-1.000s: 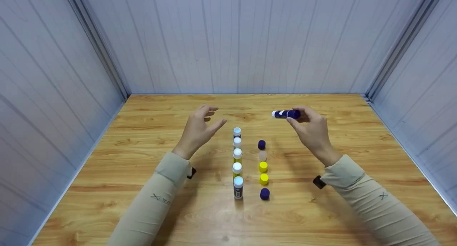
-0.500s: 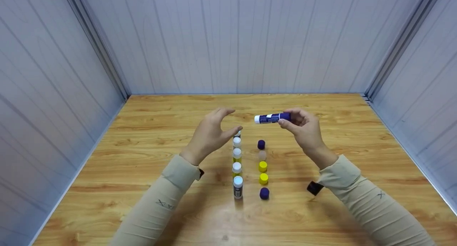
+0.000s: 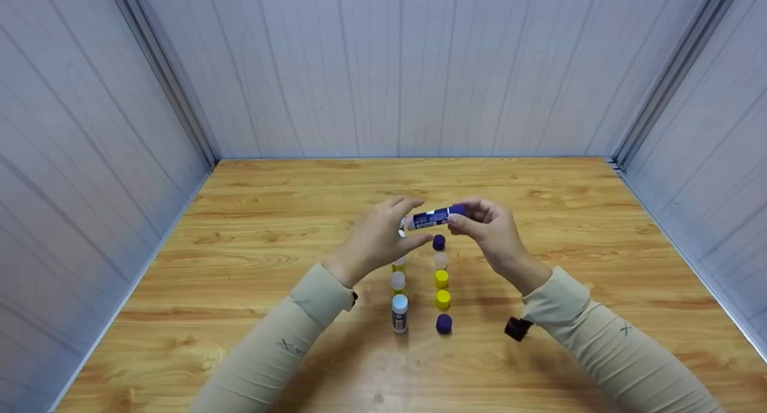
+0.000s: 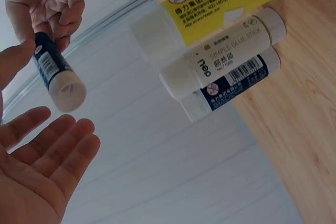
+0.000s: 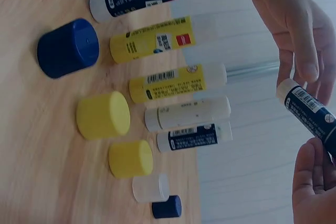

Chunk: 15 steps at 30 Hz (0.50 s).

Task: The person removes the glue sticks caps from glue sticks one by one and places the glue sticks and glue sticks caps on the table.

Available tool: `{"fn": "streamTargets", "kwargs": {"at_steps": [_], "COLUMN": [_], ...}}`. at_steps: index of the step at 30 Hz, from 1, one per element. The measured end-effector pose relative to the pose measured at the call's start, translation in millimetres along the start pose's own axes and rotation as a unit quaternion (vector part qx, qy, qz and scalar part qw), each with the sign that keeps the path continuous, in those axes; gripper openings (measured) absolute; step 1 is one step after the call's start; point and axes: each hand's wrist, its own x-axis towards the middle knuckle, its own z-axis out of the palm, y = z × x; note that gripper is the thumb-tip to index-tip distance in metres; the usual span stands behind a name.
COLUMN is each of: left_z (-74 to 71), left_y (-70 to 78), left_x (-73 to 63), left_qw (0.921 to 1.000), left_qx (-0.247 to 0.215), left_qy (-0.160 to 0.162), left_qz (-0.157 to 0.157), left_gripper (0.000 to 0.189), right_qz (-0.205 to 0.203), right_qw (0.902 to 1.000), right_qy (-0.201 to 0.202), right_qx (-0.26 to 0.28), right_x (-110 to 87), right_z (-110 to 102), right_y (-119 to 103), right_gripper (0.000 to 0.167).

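Observation:
A navy glue stick is held above the table by my right hand, whose thumb and fingers grip its capped end. Its white end points left, between the spread thumb and fingers of my left hand. In the left wrist view, a gap shows between that white end of the glue stick and the left fingers. Below, uncapped glue sticks stand upright in a row, the nearest a navy glue stick. Behind it are yellow glue sticks and a white glue stick; the left hand partly hides this row from above.
Right of the row, loose caps form a line on the wooden table: a navy cap, a yellow cap, another yellow cap, a clear cap and a far navy cap. Pale panel walls enclose the table.
My right hand has carried the glue stick left and toward me. My left hand has moved right to meet its white end. Standing glue sticks and loose caps stay put.

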Motion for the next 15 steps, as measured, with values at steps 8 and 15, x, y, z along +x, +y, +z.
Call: {"fn": "streamTargets", "kwargs": {"at_steps": [8,15], "left_z": [6.4,10.3], "left_y": [4.7,5.1], "left_x": [1.2,2.5], "left_qw": [0.9997,0.9993], "left_qx": [0.003,-0.003], "left_qy": [-0.023,-0.037], "left_qz": [0.011,0.01], "left_gripper": [0.053,0.039], "right_qz": [0.01,0.018], "right_qw": [0.9995,0.9994], "right_qy": [-0.028,-0.029], "right_qx": [-0.006,-0.007], "right_x": [-3.0,-4.6], "right_z": [10.5,13.3], "right_y": [5.1,7.1], "right_gripper": [0.017,0.02]}}
